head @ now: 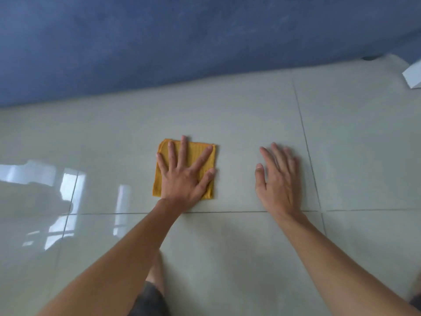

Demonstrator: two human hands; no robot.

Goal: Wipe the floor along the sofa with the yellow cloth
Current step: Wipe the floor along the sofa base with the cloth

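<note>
Left hand (185, 176) pressed flat, fingers spread, on the yellow cloth (196, 153); right hand (279, 179) open nearby; cloth may bunch short of the sofa (159, 42)

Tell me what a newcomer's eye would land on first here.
The yellow cloth stands out at centre, flat on the pale tiled floor under the spread left hand. The right hand lies bare on the tile beside it. The blue sofa fills the top of the view.
</note>
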